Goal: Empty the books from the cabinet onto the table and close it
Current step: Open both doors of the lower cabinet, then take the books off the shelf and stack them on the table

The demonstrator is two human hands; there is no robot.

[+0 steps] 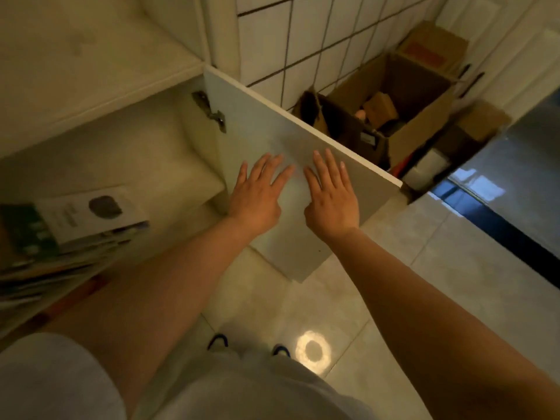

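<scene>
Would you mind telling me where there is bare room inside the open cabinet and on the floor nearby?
Inside the cabinet, the shelf is bare between the stack of books and the hinge side of the door. The floor tiles right of the door are free. Behind the door it is crowded with cardboard boxes. Both hands, left hand and right hand, lie flat on the door.

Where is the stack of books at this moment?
In the head view, the stack of books lies at the far left, inside the open cabinet, left of the left hand and the cabinet door.
</scene>
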